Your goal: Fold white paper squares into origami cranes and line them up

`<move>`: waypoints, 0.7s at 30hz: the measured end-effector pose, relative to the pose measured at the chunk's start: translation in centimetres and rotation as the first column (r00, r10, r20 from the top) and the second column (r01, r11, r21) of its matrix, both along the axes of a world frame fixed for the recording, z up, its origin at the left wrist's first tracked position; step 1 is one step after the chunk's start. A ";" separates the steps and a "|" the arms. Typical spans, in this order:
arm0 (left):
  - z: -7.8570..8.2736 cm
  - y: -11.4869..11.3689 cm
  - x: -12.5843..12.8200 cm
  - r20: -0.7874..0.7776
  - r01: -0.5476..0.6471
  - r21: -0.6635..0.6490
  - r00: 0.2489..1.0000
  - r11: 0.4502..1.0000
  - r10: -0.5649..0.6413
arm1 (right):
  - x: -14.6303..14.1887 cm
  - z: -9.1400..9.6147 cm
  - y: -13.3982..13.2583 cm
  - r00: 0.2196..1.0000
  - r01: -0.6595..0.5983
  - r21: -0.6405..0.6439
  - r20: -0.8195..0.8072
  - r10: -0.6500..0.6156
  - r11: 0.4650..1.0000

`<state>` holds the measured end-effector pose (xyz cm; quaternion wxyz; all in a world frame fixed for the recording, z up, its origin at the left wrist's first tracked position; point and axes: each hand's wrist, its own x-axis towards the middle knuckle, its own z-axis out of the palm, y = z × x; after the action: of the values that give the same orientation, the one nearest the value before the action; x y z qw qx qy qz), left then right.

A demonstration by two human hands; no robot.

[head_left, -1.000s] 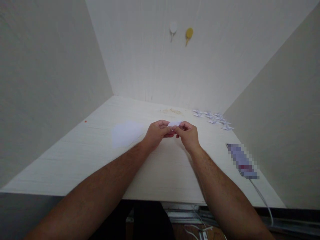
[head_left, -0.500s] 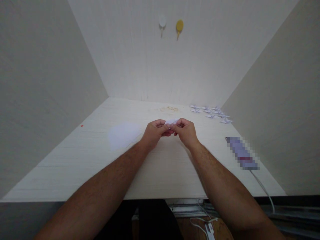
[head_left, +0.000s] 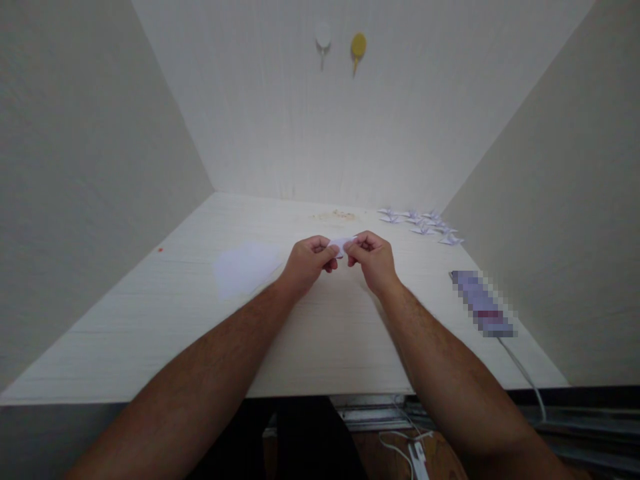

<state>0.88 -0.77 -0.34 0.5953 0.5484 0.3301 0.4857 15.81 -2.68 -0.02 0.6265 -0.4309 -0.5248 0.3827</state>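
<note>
A small folded piece of white paper [head_left: 341,244] is held up between my two hands, above the middle of the table. My left hand [head_left: 314,261] pinches its left side between thumb and fingers. On the right side, my right hand [head_left: 371,259] grips it the same way, thumb on top. Fingers cover much of the paper, so its exact folds cannot be made out. Loose white paper sheets [head_left: 245,267] lie on the table left of my left hand. Several folded white paper cranes [head_left: 423,230] stand in a group at the back right.
A pixelated phone-like device [head_left: 480,303] with a white cable [head_left: 523,373] lies at the right. The pale table [head_left: 165,333] is enclosed by walls on three sides. A white hook [head_left: 323,40] and a yellow hook [head_left: 358,47] are on the back wall. A power strip [head_left: 419,460] lies below.
My thumbs have moved slightly apart, and more of the folded paper shows between them. Both hands still hold it. The whole view has shifted a little.
</note>
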 end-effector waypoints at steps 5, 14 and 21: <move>0.0 0.0 0.0 -0.030 -0.010 0.027 1.000 1.000 0.010 | 0.0 0.2 -0.1 0.999 0.043 -0.008 0.011 -0.043 0.999; 0.2 -0.3 0.3 -0.128 -0.123 0.059 0.983 0.991 0.129 | -0.5 0.4 -0.1 0.995 0.035 -0.046 -0.091 -0.039 0.998; 0.8 -0.9 0.4 -0.135 -0.088 0.104 0.986 0.991 0.102 | -1.1 0.7 -0.6 0.998 0.063 -0.085 0.031 -0.061 0.994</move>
<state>1.27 -1.66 0.51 0.5193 0.5931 0.3726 0.4896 14.73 -3.26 0.65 0.6115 -0.4790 -0.5029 0.3791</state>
